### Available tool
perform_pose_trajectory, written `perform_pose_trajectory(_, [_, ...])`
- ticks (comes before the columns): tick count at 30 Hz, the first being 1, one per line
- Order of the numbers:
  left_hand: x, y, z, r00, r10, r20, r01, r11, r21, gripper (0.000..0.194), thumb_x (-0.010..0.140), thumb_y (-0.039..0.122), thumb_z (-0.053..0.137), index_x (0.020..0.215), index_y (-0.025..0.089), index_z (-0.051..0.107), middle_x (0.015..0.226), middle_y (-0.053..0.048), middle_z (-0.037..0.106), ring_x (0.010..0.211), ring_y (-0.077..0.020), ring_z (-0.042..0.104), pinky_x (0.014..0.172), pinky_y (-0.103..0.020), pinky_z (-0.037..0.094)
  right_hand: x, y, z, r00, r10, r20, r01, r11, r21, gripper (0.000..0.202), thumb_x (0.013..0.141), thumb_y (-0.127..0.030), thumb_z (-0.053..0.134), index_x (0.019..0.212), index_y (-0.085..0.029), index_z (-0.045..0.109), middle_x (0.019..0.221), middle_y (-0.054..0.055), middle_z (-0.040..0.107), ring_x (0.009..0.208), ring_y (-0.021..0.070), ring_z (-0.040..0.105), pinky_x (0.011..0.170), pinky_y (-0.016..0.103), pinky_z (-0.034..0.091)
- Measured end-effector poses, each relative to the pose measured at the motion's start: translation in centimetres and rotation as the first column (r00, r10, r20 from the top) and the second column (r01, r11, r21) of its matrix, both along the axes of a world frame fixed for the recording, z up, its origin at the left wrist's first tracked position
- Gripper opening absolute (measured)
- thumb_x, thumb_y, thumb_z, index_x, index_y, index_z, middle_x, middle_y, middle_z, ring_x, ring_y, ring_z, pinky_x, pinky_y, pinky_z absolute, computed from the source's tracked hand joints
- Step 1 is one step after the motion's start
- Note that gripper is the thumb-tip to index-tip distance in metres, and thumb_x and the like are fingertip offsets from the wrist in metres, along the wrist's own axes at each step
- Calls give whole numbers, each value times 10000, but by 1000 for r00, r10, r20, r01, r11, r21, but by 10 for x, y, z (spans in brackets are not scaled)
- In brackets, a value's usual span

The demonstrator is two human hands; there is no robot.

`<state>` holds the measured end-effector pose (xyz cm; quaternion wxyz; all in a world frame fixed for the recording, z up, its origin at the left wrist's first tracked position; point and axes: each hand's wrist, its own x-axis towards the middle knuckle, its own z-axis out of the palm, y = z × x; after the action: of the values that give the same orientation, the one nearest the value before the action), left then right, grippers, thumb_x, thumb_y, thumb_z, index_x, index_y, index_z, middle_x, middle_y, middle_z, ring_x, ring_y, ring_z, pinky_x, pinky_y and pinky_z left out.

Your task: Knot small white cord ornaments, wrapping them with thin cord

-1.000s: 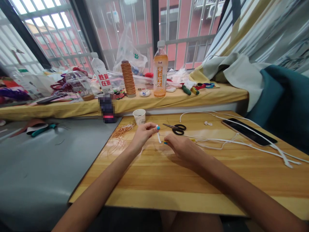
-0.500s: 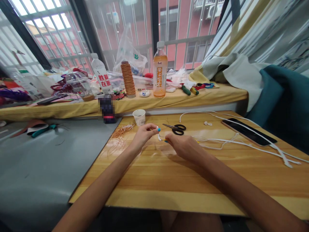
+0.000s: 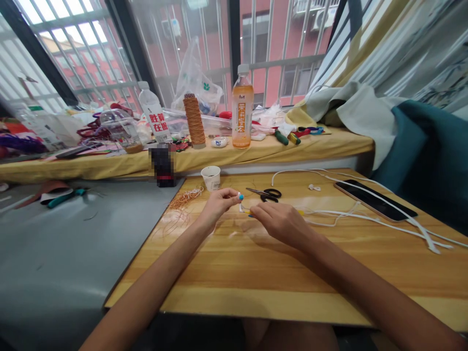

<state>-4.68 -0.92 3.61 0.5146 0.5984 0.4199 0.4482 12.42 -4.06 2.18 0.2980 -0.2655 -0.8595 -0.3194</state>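
My left hand (image 3: 220, 201) pinches a small piece of white yarn (image 3: 240, 207) between thumb and fingertips, and a short bit hangs below. To its right, my right hand (image 3: 278, 218) is closed round a slim yellow-handled crochet hook (image 3: 300, 212), whose front end points at the yarn. The hook's fine tip is too small to make out clearly. Both hands are just above the wooden table (image 3: 219, 273). Black-handled scissors (image 3: 268, 195) lie behind them with the blades slightly apart. Strands of white yarn (image 3: 340, 213) run across the table to the right of my right hand.
A paper cup (image 3: 211, 178) stands behind my left hand, near loose brown threads (image 3: 183, 199). At right lies a phone (image 3: 376, 199) with white cord across it. The cloth-covered ledge (image 3: 204, 158) holds a drink bottle (image 3: 242, 109), a brown thread cone (image 3: 194, 122) and pliers (image 3: 281, 137).
My right hand has shifted very slightly and its fingers have turned a little over the crochet hook. The left hand keeps its pinch on the yarn.
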Motion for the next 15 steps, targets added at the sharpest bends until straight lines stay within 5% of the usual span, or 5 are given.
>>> perform_pose_trajectory(10, [0, -1, 2, 1000, -3, -6, 3, 1000, 9, 348, 514, 452, 669, 603, 135, 558, 519, 39, 417, 480, -57, 279, 463, -229, 152, 0, -1, 0, 989, -105, -108, 89, 986, -144, 201, 855, -231, 392, 946, -165, 559, 716, 23, 636, 600, 103, 541, 505, 220, 299])
perform_pose_trajectory(15, [1, -2, 2, 1000, 6, -23, -6, 1000, -5, 359, 514, 462, 666, 583, 132, 544, 519, 37, 412, 482, -57, 279, 462, -229, 148, -1, 0, -3, 992, -80, -98, 65, 987, -147, 175, 845, -179, 388, 835, -166, 561, 593, -8, 591, 510, 88, 502, 466, 222, 263])
